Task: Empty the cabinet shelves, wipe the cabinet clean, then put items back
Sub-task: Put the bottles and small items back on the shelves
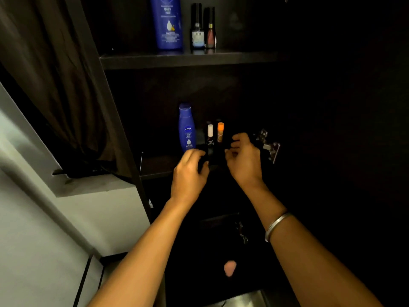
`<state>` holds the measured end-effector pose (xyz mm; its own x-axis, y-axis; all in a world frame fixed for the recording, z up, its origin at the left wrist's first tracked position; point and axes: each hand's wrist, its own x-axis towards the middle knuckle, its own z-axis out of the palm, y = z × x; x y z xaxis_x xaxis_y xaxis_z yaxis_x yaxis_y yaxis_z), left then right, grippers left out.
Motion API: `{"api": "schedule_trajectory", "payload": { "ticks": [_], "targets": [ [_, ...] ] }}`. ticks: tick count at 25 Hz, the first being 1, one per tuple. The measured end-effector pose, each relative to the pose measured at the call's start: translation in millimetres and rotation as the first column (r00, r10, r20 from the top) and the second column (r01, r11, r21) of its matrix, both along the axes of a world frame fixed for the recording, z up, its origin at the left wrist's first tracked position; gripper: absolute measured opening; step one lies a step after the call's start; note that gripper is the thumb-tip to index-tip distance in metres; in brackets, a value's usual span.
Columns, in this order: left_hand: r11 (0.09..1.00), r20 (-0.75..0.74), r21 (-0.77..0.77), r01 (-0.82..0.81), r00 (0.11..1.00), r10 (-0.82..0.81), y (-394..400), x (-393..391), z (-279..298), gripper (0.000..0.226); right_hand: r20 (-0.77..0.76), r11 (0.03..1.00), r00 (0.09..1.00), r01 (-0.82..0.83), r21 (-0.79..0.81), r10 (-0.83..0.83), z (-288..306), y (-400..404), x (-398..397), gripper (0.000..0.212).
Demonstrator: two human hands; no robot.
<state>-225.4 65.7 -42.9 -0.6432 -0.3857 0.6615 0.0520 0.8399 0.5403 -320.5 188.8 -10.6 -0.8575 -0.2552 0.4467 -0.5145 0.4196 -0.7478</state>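
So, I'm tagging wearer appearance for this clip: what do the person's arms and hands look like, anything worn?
Both forearms are bare, with no sleeves in view. The right arm wears a plain silver metal bangle just above the wrist. The left hand and right hand are ungloved; no rings or watch are visible.

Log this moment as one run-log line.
stage: lower shelf, items present | left hand: grips dark object | right hand: curled, contents unclear | upper shelf: big blue bottle standing
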Motion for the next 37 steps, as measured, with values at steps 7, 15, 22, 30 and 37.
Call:
{"api": "schedule_trajectory", "payload": {
  "ticks": [7,15,22,30,37],
  "targets": [
    [0.989,0.001,-0.116,0.089,0.996,-0.09,1,49,-34,0.024,-0.04,0.999,0.998,0.047,0.011,-0.046,-23,15,62,0.016],
    [0.991,0.37,0.02,0.134,0.92,-0.132,-4,107,-154,0.027,0.47,0.676,0.878,-0.294,0.675,-0.087,-189,53,84,0.044],
    [0.991,0.515,0.041,0.124,0.848,-0.127,-10,122,-238,0.034,0.525,0.406,0.839,-0.434,0.804,-0.143,-320,57,74,0.056],
    [0.989,0.503,0.112,0.1,0.852,-0.143,0,110,-273,0.037,0.452,0.576,0.888,-0.326,0.75,-0.086,-364,64,65,0.03],
    [0.932,0.371,0.33,0.152,0.887,-0.276,7,75,-212,0.04,0.488,0.903,0.805,-0.424,0.076,0.337,-209,34,66,0.032]
  ]
}}
